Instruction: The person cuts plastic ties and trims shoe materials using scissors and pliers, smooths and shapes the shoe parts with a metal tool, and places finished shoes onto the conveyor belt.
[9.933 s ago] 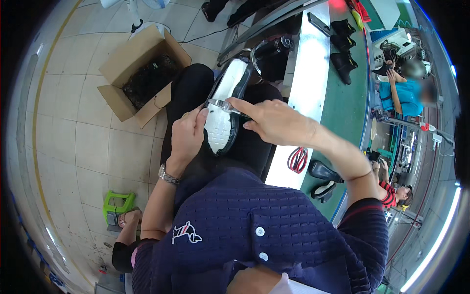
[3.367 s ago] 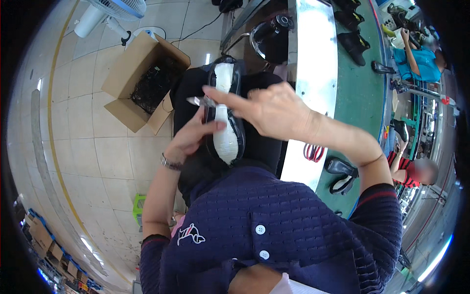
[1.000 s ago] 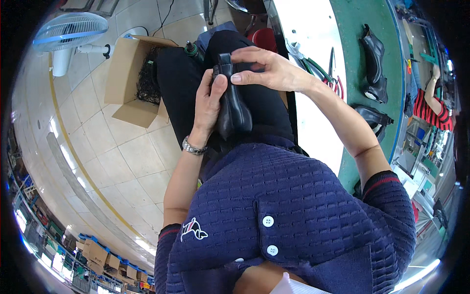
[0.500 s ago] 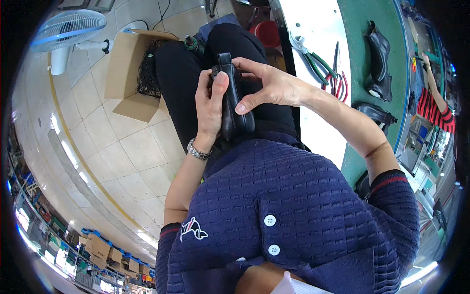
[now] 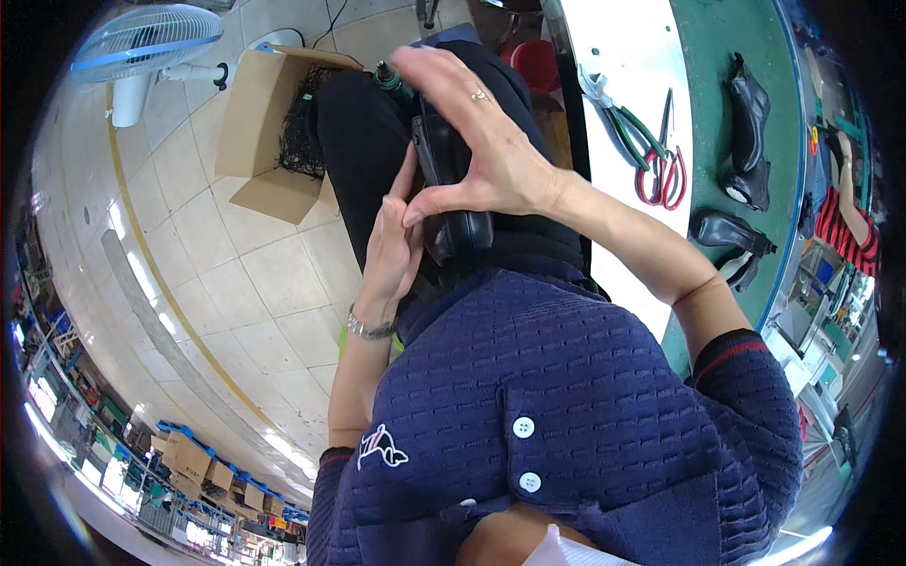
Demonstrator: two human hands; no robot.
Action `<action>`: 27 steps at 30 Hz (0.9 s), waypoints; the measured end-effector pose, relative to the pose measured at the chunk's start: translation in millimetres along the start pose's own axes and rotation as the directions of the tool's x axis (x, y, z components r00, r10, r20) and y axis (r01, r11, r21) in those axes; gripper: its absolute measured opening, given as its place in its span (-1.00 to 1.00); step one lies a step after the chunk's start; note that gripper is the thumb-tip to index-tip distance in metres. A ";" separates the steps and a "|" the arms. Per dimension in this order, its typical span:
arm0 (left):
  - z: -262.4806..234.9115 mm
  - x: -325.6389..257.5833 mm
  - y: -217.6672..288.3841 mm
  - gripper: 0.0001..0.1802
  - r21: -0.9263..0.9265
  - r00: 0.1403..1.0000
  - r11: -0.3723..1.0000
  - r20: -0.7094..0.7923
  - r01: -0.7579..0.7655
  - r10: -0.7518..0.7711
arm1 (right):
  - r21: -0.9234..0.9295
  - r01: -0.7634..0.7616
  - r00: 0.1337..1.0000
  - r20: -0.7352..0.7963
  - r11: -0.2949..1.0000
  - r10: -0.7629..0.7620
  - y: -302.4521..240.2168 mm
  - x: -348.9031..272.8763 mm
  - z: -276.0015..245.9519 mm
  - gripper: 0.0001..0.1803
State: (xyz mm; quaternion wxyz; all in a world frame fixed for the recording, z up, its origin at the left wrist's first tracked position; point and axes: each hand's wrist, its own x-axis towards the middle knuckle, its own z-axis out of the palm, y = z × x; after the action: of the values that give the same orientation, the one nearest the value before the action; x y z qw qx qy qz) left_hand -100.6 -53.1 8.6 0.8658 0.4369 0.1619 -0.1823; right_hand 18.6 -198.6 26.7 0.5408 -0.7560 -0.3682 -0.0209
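A black leather shoe (image 5: 465,236) lies lengthwise on my lap, partly hidden by my hands. My left hand (image 5: 390,241) rests along its left side, fingers stretched out flat and pointing away from me. Arched over the shoe from the right, my right hand (image 5: 486,141) has its thumb and fingers spread wide. The right thumb reaches across to my left hand, and the blurred right fingertips are beyond the shoe's far end. A dark green cylindrical thing (image 5: 388,77) with a pointed tip stands at my thighs, just past those fingertips.
On the white tabletop at right lie green-handled pliers (image 5: 618,127) and red-handled scissors (image 5: 663,177). Black shoes (image 5: 750,118) rest on the green surface beyond. At left stand an open cardboard box (image 5: 274,195) holding black stringy material and a fan (image 5: 142,52). Another person's arm (image 5: 849,179) shows far right.
My left hand has loosened from around the shoe, its fingers now straight. My right hand has swung over the shoe, fingers spreading toward its far end and thumb moving left.
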 end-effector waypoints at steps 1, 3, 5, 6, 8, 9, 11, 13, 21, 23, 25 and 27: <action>-2.8 -5.9 1.1 0.10 0.002 1.000 1.000 -0.006 0.003 -0.003 | 0.006 -0.003 1.000 -0.001 1.000 0.003 1.2 2.2 -0.3 -0.12; -8.8 -13.7 5.4 0.23 0.091 0.996 0.996 0.091 0.013 -0.021 | -0.054 0.180 0.923 0.355 0.982 -0.149 2.9 5.8 -0.2 -0.28; -8.2 -19.1 12.7 0.29 0.005 0.996 0.996 0.025 0.090 -0.090 | 0.016 0.143 0.933 0.331 0.990 -0.140 2.1 10.3 5.4 -0.51; -8.7 -23.0 10.8 0.20 0.065 0.996 0.996 0.058 0.067 -0.071 | 0.018 0.169 0.919 0.360 0.985 -0.164 1.3 14.7 4.9 -0.57; -9.8 -27.2 7.9 -0.14 0.006 0.992 0.993 -0.043 0.121 -0.121 | 0.045 0.302 0.896 0.326 0.952 -0.300 5.1 17.7 9.0 -0.75; -10.1 -30.1 9.9 -0.14 0.005 0.991 0.992 -0.048 0.127 -0.126 | 0.051 0.297 0.898 0.326 0.954 -0.297 1.8 18.3 9.1 -0.75; -7.8 -33.2 17.8 -0.36 0.166 0.966 0.954 -0.115 0.249 -0.232 | 0.031 0.246 0.851 0.472 0.969 -0.231 -6.6 17.7 8.4 -0.75; -0.8 -30.2 23.9 -0.40 0.180 0.953 0.940 -0.147 0.289 -0.265 | 0.028 0.245 0.883 0.407 0.969 -0.235 -7.0 14.2 15.1 -0.74; 5.2 -12.9 40.3 -0.49 0.252 0.934 0.901 -0.142 0.354 -0.328 | -0.024 0.180 0.885 0.440 0.983 -0.151 1.0 9.3 22.5 -0.78; 6.2 -13.0 41.6 -0.47 0.363 0.941 0.869 -0.135 0.337 -0.309 | -0.027 0.169 0.893 0.428 0.985 -0.142 0.8 8.4 22.1 -0.78; 8.0 -13.0 41.0 -0.44 0.388 0.937 0.853 -0.141 0.350 -0.320 | -0.036 0.157 0.901 0.413 0.987 -0.129 1.5 7.1 22.2 -0.78; 11.1 -14.6 39.9 -0.42 0.415 0.933 0.836 -0.148 0.359 -0.327 | -0.035 0.142 0.901 0.417 0.989 -0.115 2.1 6.4 23.3 -0.77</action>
State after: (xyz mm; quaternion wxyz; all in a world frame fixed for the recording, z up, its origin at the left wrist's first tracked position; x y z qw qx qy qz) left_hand -93.9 -37.6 49.1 0.6931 0.5890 0.2236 -0.3503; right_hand 16.0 -176.1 18.1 0.4232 -0.7344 -0.5225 0.0924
